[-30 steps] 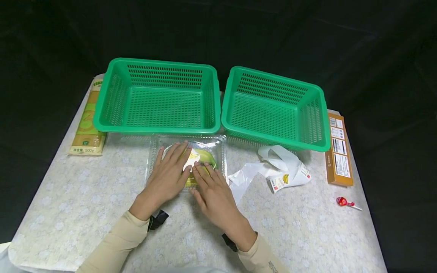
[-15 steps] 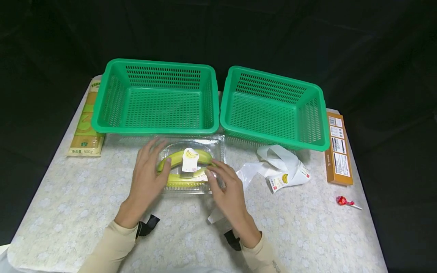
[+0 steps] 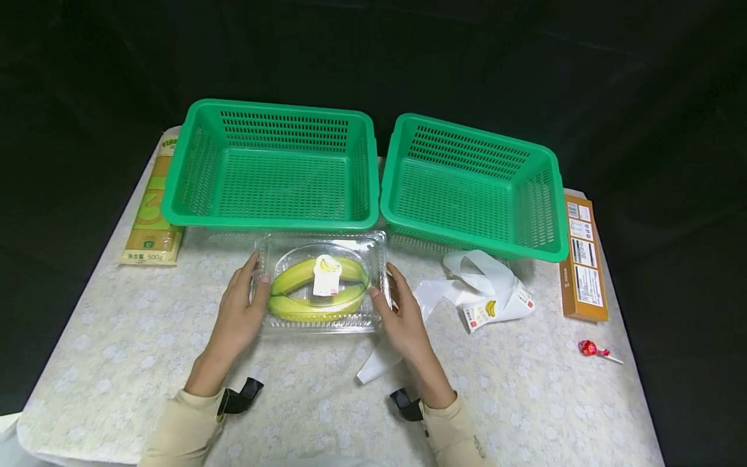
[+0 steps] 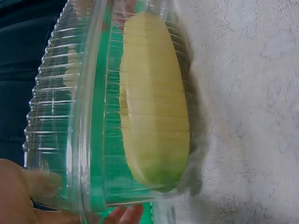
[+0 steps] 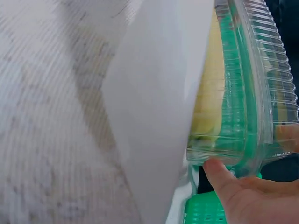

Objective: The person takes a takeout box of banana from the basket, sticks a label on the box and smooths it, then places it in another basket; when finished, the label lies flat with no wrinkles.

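A clear plastic clamshell container [image 3: 292, 243] with a closed lid lies on the table. Inside are two yellow-green bananas [image 3: 297, 274], one behind the other in the head view. A white label with a banana picture [image 3: 327, 279] sits at the lid's middle. My left hand [image 3: 239, 311] holds the container's left side, thumb by the lid and fingers along the rim. On the opposite side my right hand [image 3: 405, 318] grips it too; in the right wrist view a fingertip [image 5: 215, 165] touches the lower wall. A white paper strip [image 5: 154, 102] stands beside that wall.
Behind the container are two green baskets [image 3: 271, 224] [image 3: 473, 243]. A noodle pack [image 3: 150, 214] lies at left. To the right are a crumpled white strip with banana print [image 3: 496, 305], an orange box [image 3: 583, 259] and a red lollipop [image 3: 588, 348].
Both hands have left the lid's top, where they lay flat, and moved outward and down to the container's two sides. The label and bananas are uncovered. The container stays in about the same place.
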A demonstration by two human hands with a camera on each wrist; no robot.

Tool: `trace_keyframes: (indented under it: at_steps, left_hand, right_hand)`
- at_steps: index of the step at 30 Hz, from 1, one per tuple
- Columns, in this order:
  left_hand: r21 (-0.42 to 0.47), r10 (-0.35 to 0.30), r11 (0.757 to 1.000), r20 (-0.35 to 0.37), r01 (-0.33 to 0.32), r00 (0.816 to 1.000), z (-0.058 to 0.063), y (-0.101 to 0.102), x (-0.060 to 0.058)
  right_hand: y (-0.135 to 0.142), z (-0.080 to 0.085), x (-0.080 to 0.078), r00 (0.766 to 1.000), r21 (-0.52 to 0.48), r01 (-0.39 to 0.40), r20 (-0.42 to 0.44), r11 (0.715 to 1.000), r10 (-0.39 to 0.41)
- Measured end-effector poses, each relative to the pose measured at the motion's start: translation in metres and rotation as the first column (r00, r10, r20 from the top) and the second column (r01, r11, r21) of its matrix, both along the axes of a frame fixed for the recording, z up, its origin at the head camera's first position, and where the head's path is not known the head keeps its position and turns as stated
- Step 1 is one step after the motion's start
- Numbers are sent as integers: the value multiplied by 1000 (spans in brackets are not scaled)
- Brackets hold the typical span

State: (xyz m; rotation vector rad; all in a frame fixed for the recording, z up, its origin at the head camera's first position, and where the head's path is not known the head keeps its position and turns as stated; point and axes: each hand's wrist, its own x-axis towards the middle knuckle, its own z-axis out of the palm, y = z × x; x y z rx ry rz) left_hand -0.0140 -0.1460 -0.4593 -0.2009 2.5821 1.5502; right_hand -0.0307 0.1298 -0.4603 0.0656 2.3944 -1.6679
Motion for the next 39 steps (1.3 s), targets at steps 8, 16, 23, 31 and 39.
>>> trace_keyframes:
  at_steps: [8, 16, 23, 31, 39]
  left_hand:
    - [11, 3, 1000, -12, -3, 1000, -2, -2, -1]
    - [120, 79, 990, 2, -79, 997, 3, -5, -1]
    - [150, 125, 980, 33, -129, 992, 4, -6, 0]
    - [112, 102, 988, 16, -103, 995, 6, -4, 0]
    - [60, 48, 997, -15, -47, 999, 6, -4, -1]
  right_hand:
    - [-1, -2, 2, 999, -16, 34, -16, 999, -34]
    - [4, 3, 2, 999, -14, 29, -14, 999, -29]
    - [9, 8, 6, 998, 3, 57, -19, 998, -57]
    - [15, 10, 8, 996, 23, 84, -28, 996, -84]
    - [19, 13, 9, 993, 45, 106, -63, 993, -103]
